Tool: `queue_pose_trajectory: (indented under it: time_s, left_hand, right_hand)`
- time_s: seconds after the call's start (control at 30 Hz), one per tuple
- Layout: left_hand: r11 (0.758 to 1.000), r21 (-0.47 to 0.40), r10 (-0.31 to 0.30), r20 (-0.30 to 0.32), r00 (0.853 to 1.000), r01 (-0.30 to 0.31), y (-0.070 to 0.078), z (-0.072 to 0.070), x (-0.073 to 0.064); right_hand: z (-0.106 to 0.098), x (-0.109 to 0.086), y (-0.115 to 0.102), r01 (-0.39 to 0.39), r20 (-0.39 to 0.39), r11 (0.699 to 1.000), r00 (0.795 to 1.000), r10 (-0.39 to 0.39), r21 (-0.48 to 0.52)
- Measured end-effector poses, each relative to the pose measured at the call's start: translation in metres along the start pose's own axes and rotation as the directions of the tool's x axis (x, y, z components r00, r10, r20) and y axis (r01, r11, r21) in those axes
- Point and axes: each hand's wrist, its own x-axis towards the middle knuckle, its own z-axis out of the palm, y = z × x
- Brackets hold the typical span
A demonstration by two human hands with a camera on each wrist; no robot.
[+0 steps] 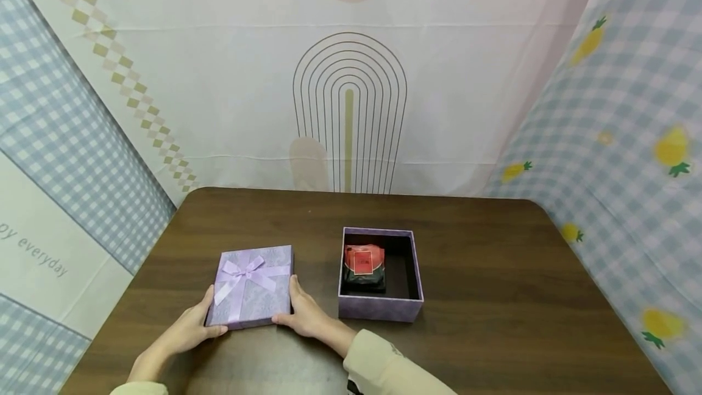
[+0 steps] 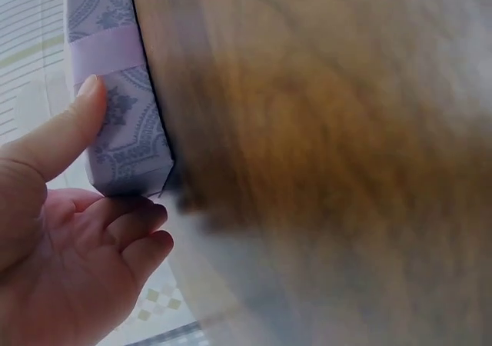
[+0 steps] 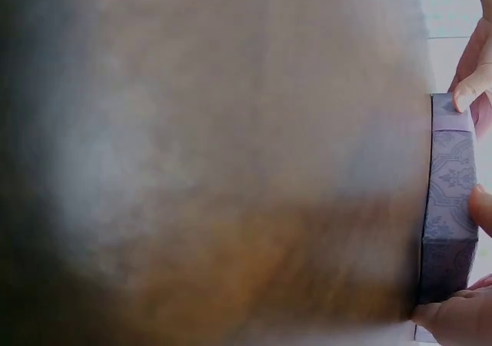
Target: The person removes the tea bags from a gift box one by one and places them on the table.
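A lilac patterned gift box lid (image 1: 253, 290) with a ribbon bow lies bow side up at the left of the table, between both hands. At its left front corner my left hand (image 1: 189, 327) grips it, thumb on the front side. My right hand (image 1: 308, 314) holds the right front corner, its thumb on the front and fingers along the right side. In the left wrist view, the left thumb presses the lid's side (image 2: 123, 123) near a ribbon band. The right wrist view catches the lid (image 3: 450, 177) at its right edge, with both hands partly visible.
Right of the lid stands the open purple box base (image 1: 378, 308), dark inside. A red and black packet (image 1: 364, 273) sits in its left part. The brown wooden table (image 1: 493, 297) meets a patterned cloth backdrop (image 1: 439, 108) behind and checked cloth at both sides.
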Motion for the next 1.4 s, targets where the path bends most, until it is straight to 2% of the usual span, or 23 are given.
queue_pose_trajectory:
  time_s: [0.13, 0.27, 0.37, 0.5, 0.6, 0.77, 0.87, 1.0, 1.13, 1.2, 1.33, 1.4]
  left_hand:
    - [1.000, 0.000, -0.002, -0.007, 1.000, 0.002, 0.005, -0.005, 0.001]
    - [0.999, -0.030, 0.023, -0.052, 0.998, -0.024, 0.019, -0.015, 0.005]
    - [0.995, -0.055, 0.075, -0.088, 0.993, -0.080, 0.039, -0.021, 0.013]
    - [0.984, -0.048, 0.165, -0.105, 0.981, -0.171, 0.073, -0.021, 0.026]
    - [0.975, -0.057, 0.211, -0.085, 0.974, -0.217, 0.099, -0.014, 0.039]
    - [0.954, -0.097, 0.282, -0.030, 0.959, -0.283, 0.132, 0.006, 0.062]
    - [0.948, -0.118, 0.298, -0.005, 0.955, -0.296, 0.146, 0.020, 0.071]
    - [0.934, -0.164, 0.321, 0.004, 0.947, -0.316, 0.158, 0.036, 0.080]
    - [0.915, -0.200, 0.357, 0.000, 0.934, -0.350, 0.166, 0.051, 0.087]
    - [0.909, -0.207, 0.369, -0.007, 0.929, -0.363, 0.167, 0.058, 0.089]
    - [0.907, -0.229, 0.360, -0.020, 0.933, -0.354, 0.167, 0.071, 0.088]
    - [0.911, -0.244, 0.339, -0.021, 0.941, -0.334, 0.167, 0.078, 0.084]
  right_hand:
    - [-0.006, -0.004, -0.003, 0.004, 0.012, 1.000, 1.000, -0.004, -0.023]
    - [-0.025, -0.015, -0.013, 0.054, 0.062, 0.998, 0.997, -0.051, -0.043]
    - [-0.045, -0.026, -0.022, 0.119, 0.101, 0.991, 0.989, -0.112, -0.060]
    - [-0.076, -0.041, -0.029, 0.205, 0.124, 0.978, 0.972, -0.198, -0.044]
    - [-0.101, -0.049, -0.030, 0.254, 0.082, 0.967, 0.964, -0.252, -0.008]
    - [-0.138, -0.053, -0.016, 0.275, -0.092, 0.961, 0.958, -0.273, 0.005]
    - [-0.154, -0.053, -0.003, 0.230, -0.175, 0.973, 0.957, -0.232, -0.033]
    - [-0.164, -0.049, 0.015, 0.116, -0.223, 0.991, 0.966, -0.128, -0.069]
    - [-0.165, -0.046, 0.031, 0.001, -0.208, 0.996, 0.978, -0.020, -0.088]
    - [-0.163, -0.046, 0.037, -0.032, -0.191, 0.993, 0.982, 0.010, -0.114]
    - [-0.156, -0.048, 0.046, -0.105, -0.163, 0.981, 0.983, 0.078, -0.163]
    - [-0.153, -0.050, 0.048, -0.138, -0.158, 0.972, 0.981, 0.108, -0.190]
